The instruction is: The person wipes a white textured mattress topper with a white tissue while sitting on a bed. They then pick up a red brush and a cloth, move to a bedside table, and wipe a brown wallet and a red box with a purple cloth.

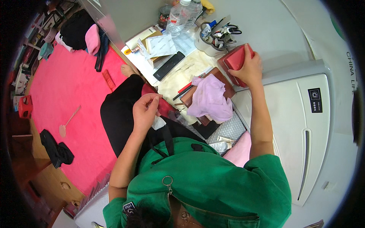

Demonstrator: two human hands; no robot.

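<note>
My right hand (249, 70) reaches to the back right, its thumb and fingers gripping a red box (235, 60) by the wall. Over my lap, my left hand (145, 112) is closed, thumb against fingers. A small white piece (159, 122), perhaps tissue, shows just below that hand; whether the fingers hold it is unclear. A crumpled lilac cloth (210, 97) lies on a brown wooden box (229, 88) between my hands. A red pen (185, 87) and a black pen lie beside it.
On the desk are a black remote-like object (169, 65), papers (161, 45), clear plastic bottles (178, 19) and a pen holder (208, 45) with scissors. A white appliance (283, 110) stands on the right. A pink mat (68, 102) covers the floor at left.
</note>
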